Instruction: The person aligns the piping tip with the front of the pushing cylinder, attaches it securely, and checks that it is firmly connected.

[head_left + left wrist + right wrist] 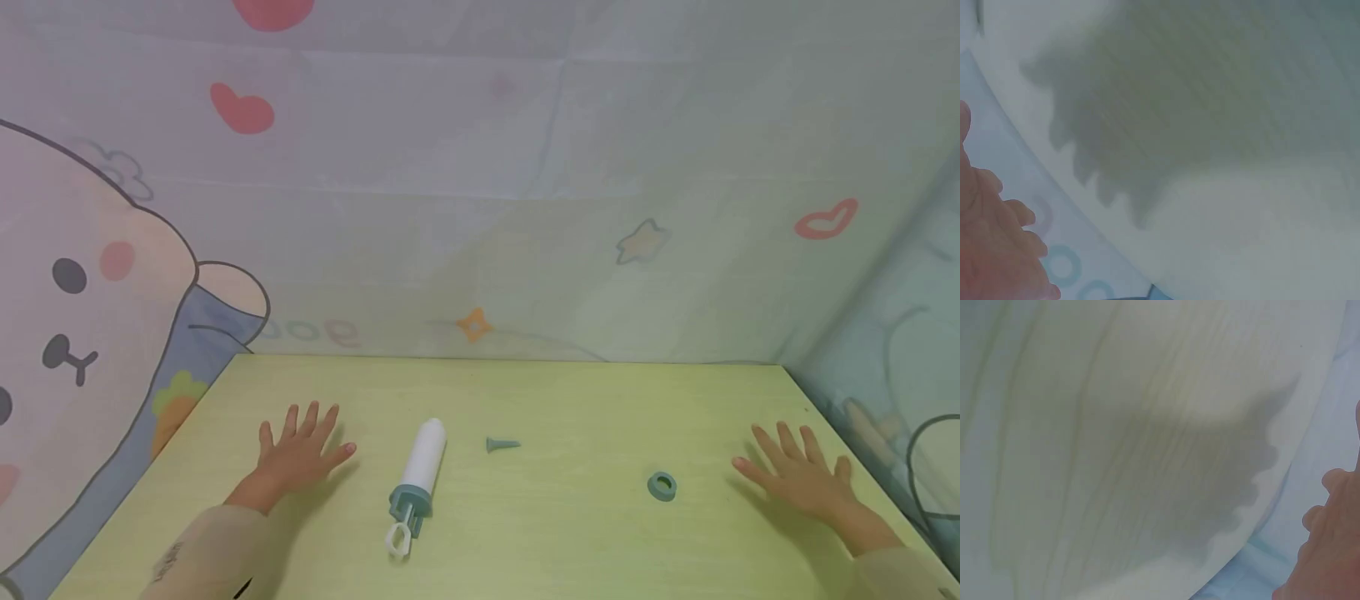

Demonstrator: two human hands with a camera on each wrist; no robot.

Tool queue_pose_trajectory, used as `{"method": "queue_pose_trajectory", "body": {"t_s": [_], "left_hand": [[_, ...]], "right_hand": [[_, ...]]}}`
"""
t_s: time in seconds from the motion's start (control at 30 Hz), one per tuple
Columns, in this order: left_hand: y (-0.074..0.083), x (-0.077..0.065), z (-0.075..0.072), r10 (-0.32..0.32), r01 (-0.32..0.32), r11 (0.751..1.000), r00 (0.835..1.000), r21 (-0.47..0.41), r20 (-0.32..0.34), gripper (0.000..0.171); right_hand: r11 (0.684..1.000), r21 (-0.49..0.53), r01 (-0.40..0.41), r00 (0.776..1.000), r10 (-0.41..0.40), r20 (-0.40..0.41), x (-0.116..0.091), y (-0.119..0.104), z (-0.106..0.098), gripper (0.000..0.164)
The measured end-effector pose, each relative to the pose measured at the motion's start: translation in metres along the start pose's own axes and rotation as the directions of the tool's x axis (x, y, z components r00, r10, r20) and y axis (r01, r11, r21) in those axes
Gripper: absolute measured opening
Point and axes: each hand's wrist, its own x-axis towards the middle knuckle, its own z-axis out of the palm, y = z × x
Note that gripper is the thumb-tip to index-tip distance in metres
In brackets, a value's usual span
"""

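Note:
My left hand (298,454) hovers over the left part of the table with its fingers spread, holding nothing. Close to its right lies a large white syringe (424,458) with a grey-green collar and a white ring handle. A small grey-green nozzle (502,444) lies on its side right of the syringe. Further right is a grey-green ring (662,486). Beyond that ring, my right hand (806,483) is also spread and holds nothing. Each wrist view catches part of a hand at its edge, the left hand (997,244) and the right hand (1330,544), with a shadow on the tabletop.
The pale yellow-green table (570,533) ends at a printed cloth backdrop (465,150) with hearts and a cartoon bear. A dark cable (911,467) loops beside the table's right edge.

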Motion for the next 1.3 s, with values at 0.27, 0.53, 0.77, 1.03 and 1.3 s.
{"method": "queue_pose_trajectory", "body": {"t_s": [0.27, 0.53, 0.77, 1.03, 1.3], "left_hand": [[0.028, 0.011, 0.003, 0.068, -0.068, 0.997, 0.997, 0.035, -0.018, 0.08], [0.061, 0.017, 0.005, 0.152, -0.15, 0.986, 0.988, 0.066, -0.021, 0.073], [0.083, 0.022, 0.01, 0.241, -0.24, 0.968, 0.971, 0.075, -0.002, 0.07], [0.103, 0.027, 0.011, 0.314, -0.314, 0.948, 0.949, 0.049, 0.019, 0.068], [0.122, 0.032, 0.014, 0.342, -0.345, 0.937, 0.937, 0.046, 0.07, 0.066]], "right_hand": [[0.999, -0.005, 0.033, 0.999, -0.033, -0.016, 0.005, -0.018, 0.001, 0.078], [0.997, 0.001, 0.075, 0.997, -0.075, -0.033, 0.007, -0.039, 0.002, 0.077], [0.993, 0.0, 0.12, 0.991, -0.12, -0.055, 0.007, -0.054, 0.002, 0.075], [0.985, 0.001, 0.172, 0.982, -0.171, -0.077, 0.005, -0.068, 0.003, 0.073], [0.975, -0.005, 0.22, 0.97, -0.219, -0.107, 0.005, -0.08, 0.008, 0.07]]}}
